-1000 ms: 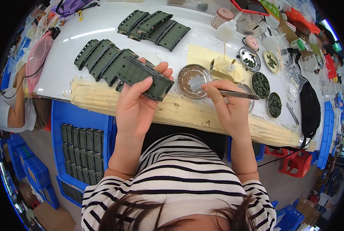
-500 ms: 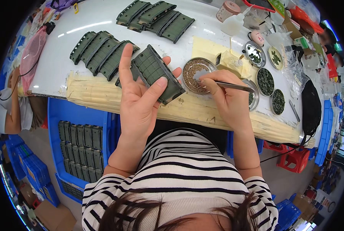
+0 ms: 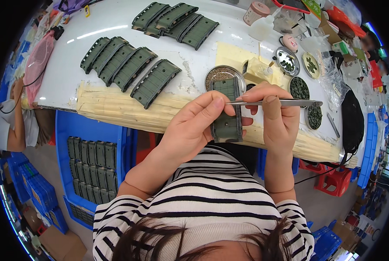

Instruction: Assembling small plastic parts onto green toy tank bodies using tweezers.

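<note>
My left hand (image 3: pixel 188 130) holds a dark green curved piece (image 3: pixel 227 126) with ribbed dark edges, thumb and fingers closed on its side. My right hand (image 3: pixel 276 115) grips metal tweezers (image 3: pixel 296 102); their tip meets the piece beside my left thumb. Whether the tip pinches anything is too small to tell. Just behind the piece stands a round metal dish (image 3: pixel 215 72) of small brown parts, partly covered by it. Left of my hands, another green curved piece (image 3: pixel 155 82) lies by the table edge, beside a row of similar pieces (image 3: pixel 116 63).
More green pieces (image 3: pixel 181 21) lie farther back. At the right are dishes of dark green bits (image 3: pixel 299 88), a metal dish (image 3: pixel 287 61), a yellow block (image 3: pixel 262 71) and a black cloth item (image 3: pixel 352 122). A blue crate (image 3: pixel 63 174) of green pieces stands lower left. Another person's arm (image 3: pixel 16 104) shows far left.
My left hand has swung right with the green piece and turned it more upright. The tweezers have left the dish of brown parts and come to the piece.
</note>
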Available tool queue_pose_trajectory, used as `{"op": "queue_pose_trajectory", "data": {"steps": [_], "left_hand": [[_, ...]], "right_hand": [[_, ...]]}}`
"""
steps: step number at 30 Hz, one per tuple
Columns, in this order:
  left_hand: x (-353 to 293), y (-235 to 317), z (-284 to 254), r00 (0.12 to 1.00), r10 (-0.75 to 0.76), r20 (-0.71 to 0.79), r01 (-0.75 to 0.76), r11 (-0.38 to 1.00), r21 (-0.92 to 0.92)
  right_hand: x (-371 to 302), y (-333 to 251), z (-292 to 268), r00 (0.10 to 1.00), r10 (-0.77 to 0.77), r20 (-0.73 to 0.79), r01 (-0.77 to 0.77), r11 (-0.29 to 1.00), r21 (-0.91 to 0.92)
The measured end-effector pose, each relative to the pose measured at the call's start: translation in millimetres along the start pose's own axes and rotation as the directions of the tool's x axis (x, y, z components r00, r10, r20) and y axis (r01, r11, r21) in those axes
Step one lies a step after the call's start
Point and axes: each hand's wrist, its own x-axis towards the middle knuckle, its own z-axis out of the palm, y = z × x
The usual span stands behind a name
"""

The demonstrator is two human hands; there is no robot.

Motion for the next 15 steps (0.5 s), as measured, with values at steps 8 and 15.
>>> {"op": "queue_pose_trajectory", "data": {"steps": [8, 15], "left_hand": [[3, -2, -2, 1.0, 0.007, 0.003, -0.007, 1.0, -0.027], [4, -3, 3, 0.996, 0.068, -0.055, -0.07, 0.997, -0.036]], "right_hand": [[-1, -3, 0, 1.0, -0.024, 0.005, 0.024, 0.999, -0.033], [-7, -13, 0, 0.927, -0.365, 0.087, 0.37, 0.85, -0.376]]}}
